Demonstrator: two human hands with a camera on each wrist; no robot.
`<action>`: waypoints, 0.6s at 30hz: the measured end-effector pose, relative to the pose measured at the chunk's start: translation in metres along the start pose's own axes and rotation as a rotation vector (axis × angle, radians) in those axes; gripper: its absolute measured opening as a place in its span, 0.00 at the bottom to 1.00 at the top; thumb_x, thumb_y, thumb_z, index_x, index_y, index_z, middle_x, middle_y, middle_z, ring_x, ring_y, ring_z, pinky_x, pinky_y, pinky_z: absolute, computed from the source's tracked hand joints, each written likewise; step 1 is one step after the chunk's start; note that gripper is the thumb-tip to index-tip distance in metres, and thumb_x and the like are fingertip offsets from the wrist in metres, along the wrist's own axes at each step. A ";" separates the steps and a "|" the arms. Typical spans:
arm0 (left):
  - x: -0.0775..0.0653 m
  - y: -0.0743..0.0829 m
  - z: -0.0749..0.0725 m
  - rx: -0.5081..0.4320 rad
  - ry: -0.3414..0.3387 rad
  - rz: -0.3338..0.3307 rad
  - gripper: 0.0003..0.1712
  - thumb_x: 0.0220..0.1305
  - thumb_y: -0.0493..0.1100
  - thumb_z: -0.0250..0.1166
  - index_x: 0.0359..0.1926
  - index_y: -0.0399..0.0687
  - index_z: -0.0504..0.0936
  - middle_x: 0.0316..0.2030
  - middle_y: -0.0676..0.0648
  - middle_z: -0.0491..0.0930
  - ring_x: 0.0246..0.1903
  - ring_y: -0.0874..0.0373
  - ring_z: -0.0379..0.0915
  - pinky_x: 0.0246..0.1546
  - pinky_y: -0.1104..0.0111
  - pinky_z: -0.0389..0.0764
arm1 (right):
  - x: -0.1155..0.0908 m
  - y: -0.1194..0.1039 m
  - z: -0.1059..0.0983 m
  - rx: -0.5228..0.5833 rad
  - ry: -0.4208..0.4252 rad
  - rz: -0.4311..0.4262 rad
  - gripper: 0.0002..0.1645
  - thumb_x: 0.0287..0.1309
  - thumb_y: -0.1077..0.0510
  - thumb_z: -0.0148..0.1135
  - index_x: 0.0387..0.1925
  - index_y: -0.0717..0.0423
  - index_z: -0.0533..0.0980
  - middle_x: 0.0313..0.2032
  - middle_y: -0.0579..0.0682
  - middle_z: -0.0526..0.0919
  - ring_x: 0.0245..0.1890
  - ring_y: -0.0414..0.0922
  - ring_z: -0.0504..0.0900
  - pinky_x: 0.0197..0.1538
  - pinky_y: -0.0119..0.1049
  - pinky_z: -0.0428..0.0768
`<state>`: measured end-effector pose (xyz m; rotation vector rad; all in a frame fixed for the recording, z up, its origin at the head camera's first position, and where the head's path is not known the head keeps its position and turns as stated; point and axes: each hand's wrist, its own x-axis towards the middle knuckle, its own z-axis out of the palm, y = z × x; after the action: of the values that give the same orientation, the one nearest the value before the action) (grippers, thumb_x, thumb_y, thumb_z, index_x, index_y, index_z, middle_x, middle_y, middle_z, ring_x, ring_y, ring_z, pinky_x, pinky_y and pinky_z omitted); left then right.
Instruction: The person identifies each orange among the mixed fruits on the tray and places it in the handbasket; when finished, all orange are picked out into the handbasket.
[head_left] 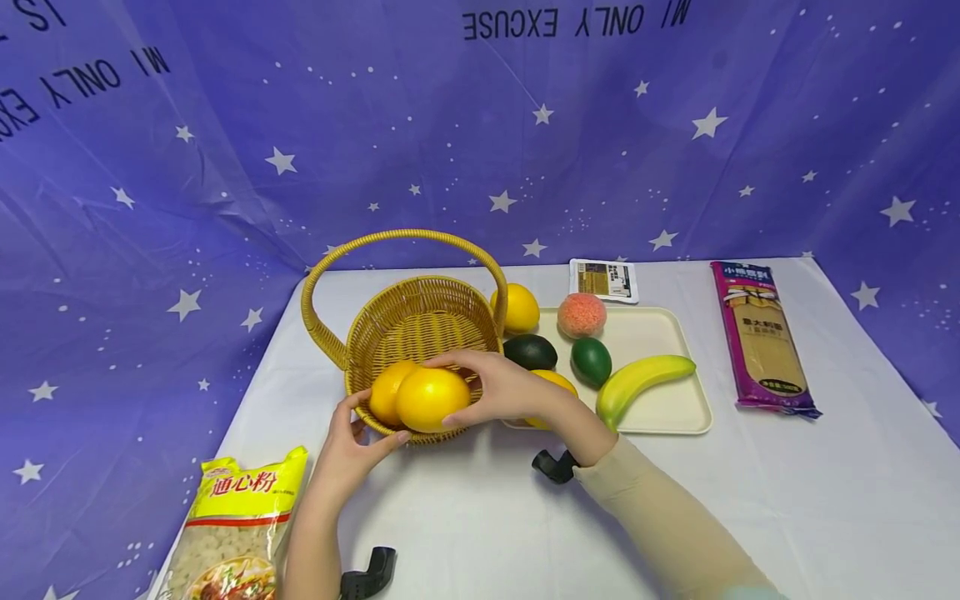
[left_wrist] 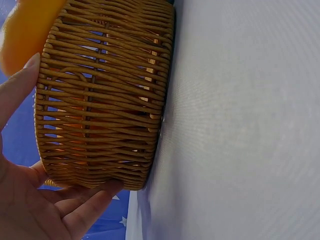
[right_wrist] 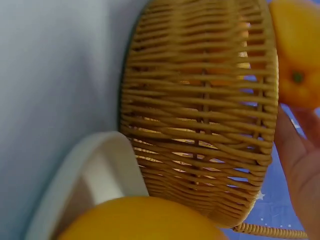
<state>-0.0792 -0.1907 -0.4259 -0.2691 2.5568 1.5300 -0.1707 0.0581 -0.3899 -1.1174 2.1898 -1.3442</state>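
Observation:
A wicker basket [head_left: 431, 329] with a tall hooped handle stands left of centre on the table. My left hand [head_left: 347, 458] grips its near left side, the thumb at the rim [left_wrist: 42, 75] and the fingers along the woven wall. My right hand [head_left: 498, 390] holds an orange [head_left: 433, 402] between thumb and fingers at the near rim. In the right wrist view this orange [right_wrist: 300, 55] shows a green stem spot and sits above the basket wall. Behind it, a second orange [head_left: 384, 393] lies in the near left of the basket, partly covered.
Right of the basket, a cream tray [head_left: 637, 329] bears a banana [head_left: 641, 379], avocado-like dark fruit [head_left: 530, 352], a green fruit [head_left: 591, 362], a pink round fruit [head_left: 582, 315] and yellow fruit [head_left: 521, 308]. Packets surround these: spaghetti [head_left: 765, 337], macaroni [head_left: 240, 525], a white sachet [head_left: 603, 280].

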 end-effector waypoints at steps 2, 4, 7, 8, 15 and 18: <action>0.000 0.001 0.000 -0.002 0.000 0.000 0.56 0.46 0.60 0.72 0.69 0.51 0.50 0.70 0.38 0.43 0.65 0.36 0.52 0.62 0.50 0.61 | 0.006 0.002 -0.003 0.038 -0.052 -0.009 0.40 0.45 0.47 0.73 0.61 0.39 0.67 0.56 0.39 0.71 0.52 0.43 0.73 0.52 0.35 0.77; 0.000 0.001 0.000 -0.001 -0.002 -0.004 0.56 0.46 0.60 0.72 0.69 0.51 0.49 0.70 0.38 0.43 0.65 0.36 0.52 0.62 0.49 0.62 | 0.011 0.005 -0.004 0.059 -0.092 -0.002 0.40 0.45 0.48 0.73 0.61 0.39 0.67 0.56 0.40 0.71 0.52 0.44 0.73 0.52 0.36 0.77; 0.000 0.002 0.001 0.001 -0.004 -0.009 0.57 0.46 0.61 0.72 0.69 0.51 0.49 0.70 0.38 0.44 0.65 0.36 0.52 0.62 0.49 0.62 | 0.016 0.010 -0.005 0.084 -0.123 0.026 0.39 0.46 0.50 0.72 0.61 0.38 0.67 0.57 0.40 0.70 0.52 0.44 0.74 0.52 0.36 0.77; 0.000 0.002 0.001 0.002 -0.005 -0.011 0.57 0.46 0.61 0.72 0.69 0.51 0.49 0.70 0.38 0.44 0.65 0.36 0.52 0.62 0.49 0.62 | 0.016 0.012 -0.006 0.085 -0.129 0.036 0.39 0.46 0.50 0.73 0.61 0.38 0.67 0.57 0.40 0.70 0.52 0.44 0.74 0.53 0.37 0.77; 0.000 0.001 0.000 -0.001 0.001 -0.006 0.57 0.46 0.63 0.71 0.69 0.51 0.50 0.70 0.39 0.44 0.65 0.37 0.52 0.63 0.50 0.61 | 0.022 0.015 -0.009 0.107 -0.168 0.048 0.40 0.45 0.51 0.73 0.61 0.41 0.66 0.57 0.42 0.69 0.53 0.47 0.73 0.53 0.38 0.77; 0.000 0.001 0.000 -0.001 0.000 -0.014 0.58 0.46 0.63 0.71 0.70 0.52 0.49 0.70 0.39 0.44 0.65 0.37 0.52 0.63 0.50 0.61 | 0.025 0.015 -0.011 0.094 -0.197 0.051 0.40 0.46 0.52 0.73 0.61 0.42 0.65 0.58 0.41 0.68 0.53 0.46 0.72 0.52 0.36 0.76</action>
<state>-0.0799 -0.1905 -0.4254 -0.2861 2.5483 1.5265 -0.2001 0.0489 -0.3949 -1.1014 1.9814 -1.2451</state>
